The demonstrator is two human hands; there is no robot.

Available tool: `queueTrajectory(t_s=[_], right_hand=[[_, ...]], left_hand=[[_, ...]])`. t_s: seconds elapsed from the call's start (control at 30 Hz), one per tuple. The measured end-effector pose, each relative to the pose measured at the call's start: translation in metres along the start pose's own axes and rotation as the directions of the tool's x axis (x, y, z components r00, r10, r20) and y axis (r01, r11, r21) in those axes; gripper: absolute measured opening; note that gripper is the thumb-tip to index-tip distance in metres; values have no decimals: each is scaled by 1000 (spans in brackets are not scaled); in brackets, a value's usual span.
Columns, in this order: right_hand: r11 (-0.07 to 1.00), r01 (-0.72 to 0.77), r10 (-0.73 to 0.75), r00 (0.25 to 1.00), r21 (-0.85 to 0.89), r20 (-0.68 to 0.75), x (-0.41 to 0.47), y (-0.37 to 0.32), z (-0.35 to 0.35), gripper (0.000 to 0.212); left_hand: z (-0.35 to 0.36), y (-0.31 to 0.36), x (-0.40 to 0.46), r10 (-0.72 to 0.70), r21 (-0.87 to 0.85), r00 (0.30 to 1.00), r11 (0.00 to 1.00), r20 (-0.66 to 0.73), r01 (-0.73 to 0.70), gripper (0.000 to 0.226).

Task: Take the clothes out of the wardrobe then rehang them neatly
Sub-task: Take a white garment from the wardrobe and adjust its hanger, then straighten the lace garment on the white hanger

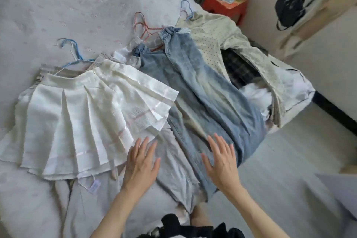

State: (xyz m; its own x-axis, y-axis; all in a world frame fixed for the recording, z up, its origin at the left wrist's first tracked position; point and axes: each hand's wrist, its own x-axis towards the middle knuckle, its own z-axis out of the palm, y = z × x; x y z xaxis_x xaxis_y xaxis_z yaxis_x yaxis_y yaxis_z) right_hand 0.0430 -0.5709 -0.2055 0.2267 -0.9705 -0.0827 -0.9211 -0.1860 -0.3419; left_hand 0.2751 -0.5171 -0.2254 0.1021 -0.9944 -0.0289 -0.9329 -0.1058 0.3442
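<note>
crowding the bed (67,6): skirt (81,118), jeans (202,91), hangers (144,29)

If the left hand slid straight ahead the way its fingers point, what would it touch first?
Probably the hem of the white pleated skirt: the left hand points up the bed, fingertips nearly at its edge. How high the hand is remains unclear.

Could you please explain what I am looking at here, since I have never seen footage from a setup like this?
There is no machine: a person wears a camera on the head, looking down at their own two bare hands. The left hand and the right hand are both open, fingers spread over clothes lying on a bed, and hold nothing. On it lie a white pleated skirt, faded blue jeans and a pale dotted top, each with a wire hanger at its top. Beyond the bed stands a red stool.
</note>
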Motion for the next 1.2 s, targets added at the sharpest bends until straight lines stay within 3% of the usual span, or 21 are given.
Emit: queueTrajectory(t_s=[0.17,0.33,0.47,0.67,0.87,0.93,1.07,1.2], right_hand=[[984,-167,172,980,60,-104,-61,56,-31,60],[931,-358,366,908,75,-204,-110,131,-69,56],[851,-504,523,788,146,-326,-144,199,-112,53],[710,-641,695,572,293,-435,-196,299,-175,57],[545,-736,804,322,403,-499,-272,373,-223,58],[468,-781,825,219,413,-520,-301,391,-227,64],[279,-834,878,21,477,-477,-352,419,-240,56],[170,-850,851,-129,499,-508,-386,447,-251,63]], left_hand=[[0,68,9,204,4,979,979,29,-204,51],[14,170,14,390,-111,918,918,72,-381,55],[31,270,25,575,-133,815,815,67,-564,52],[56,437,37,727,-179,685,680,42,-711,52],[97,568,3,884,-247,461,465,78,-850,48],[110,602,-10,919,-276,377,395,116,-876,48],[126,673,-29,971,-299,193,227,139,-927,52],[145,747,-42,987,-350,41,93,153,-932,54]])
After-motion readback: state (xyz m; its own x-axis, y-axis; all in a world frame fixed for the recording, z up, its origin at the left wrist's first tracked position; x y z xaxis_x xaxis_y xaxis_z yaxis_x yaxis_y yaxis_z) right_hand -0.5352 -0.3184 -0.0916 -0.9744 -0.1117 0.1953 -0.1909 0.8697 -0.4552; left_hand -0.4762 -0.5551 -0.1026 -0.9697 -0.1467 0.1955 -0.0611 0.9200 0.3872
